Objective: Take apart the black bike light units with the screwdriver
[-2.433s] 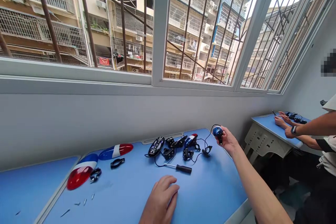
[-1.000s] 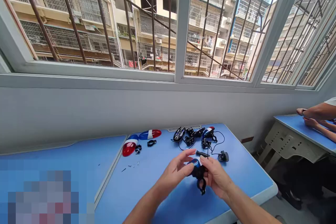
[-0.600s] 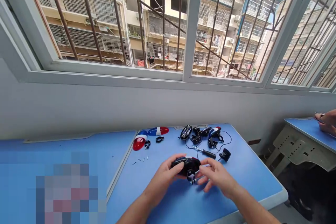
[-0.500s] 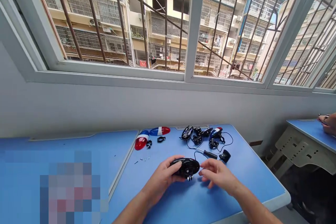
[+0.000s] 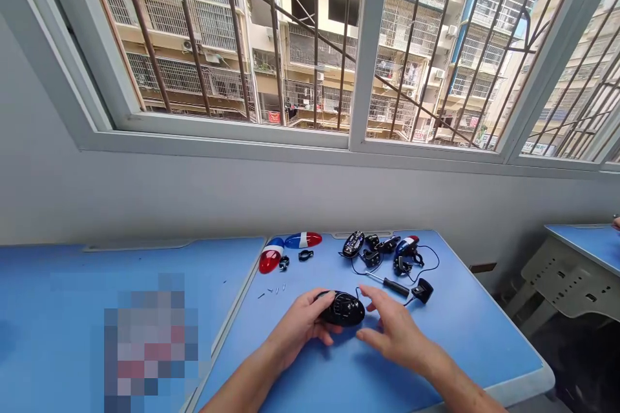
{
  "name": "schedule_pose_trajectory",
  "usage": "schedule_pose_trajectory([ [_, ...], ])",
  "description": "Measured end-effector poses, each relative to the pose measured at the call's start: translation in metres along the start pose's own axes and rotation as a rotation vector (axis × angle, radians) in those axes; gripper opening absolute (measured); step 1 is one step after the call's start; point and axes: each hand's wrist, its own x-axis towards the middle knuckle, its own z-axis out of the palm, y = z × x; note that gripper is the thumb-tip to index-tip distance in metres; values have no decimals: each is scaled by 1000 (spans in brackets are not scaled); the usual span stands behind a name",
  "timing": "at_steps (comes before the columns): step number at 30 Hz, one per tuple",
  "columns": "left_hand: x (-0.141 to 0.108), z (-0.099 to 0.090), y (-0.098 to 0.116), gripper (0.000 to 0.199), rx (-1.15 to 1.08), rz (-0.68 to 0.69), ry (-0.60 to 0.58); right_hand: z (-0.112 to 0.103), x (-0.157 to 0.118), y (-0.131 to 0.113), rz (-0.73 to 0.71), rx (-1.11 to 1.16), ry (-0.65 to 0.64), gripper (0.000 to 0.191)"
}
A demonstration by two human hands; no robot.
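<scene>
My left hand (image 5: 310, 317) grips a black oval bike-light housing (image 5: 343, 308) by its left end, thumb on top. A slotted black face of the housing points up at me, and a thin cable leaves its far side. Just right of the housing is my right hand (image 5: 394, 329), thumb and fingers apart and nothing held. Beyond it lies a screwdriver (image 5: 396, 287) with a black handle. A small black unit (image 5: 422, 291) on a cable rests beside the screwdriver.
Two red-white-blue lens covers (image 5: 272, 255) (image 5: 303, 241), black clamps (image 5: 306, 256) and several small screws (image 5: 277, 290) lie at the left. At the back are an opened housing (image 5: 353, 244) and another lensed light (image 5: 407, 245) with cables. A second desk (image 5: 581, 248) stands at right.
The housing has been turned over in my left hand: its metal-fitted side faced me before, the slotted face shows now. My right hand's fingers have spread wider. The view has shifted slightly.
</scene>
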Motion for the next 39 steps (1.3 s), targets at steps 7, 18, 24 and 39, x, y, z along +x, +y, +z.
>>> schedule_pose_trajectory([
  [7, -4, 7, -4, 46, 172, 33, 38, 4, 15, -9, -101, -136, -49, 60],
  [18, -14, 2, -8, 45, 915, 545, 86, 2, 7, 11, -244, -142, 23, 43],
  [24, -9, 8, -12, 54, 1044, 586, -27, 6, 6, 27, -251, -97, 76, 51],
  [39, 0, 9, -8, 27, 1074, 493, 45, -26, 10, 40, -93, -354, 447, 34],
])
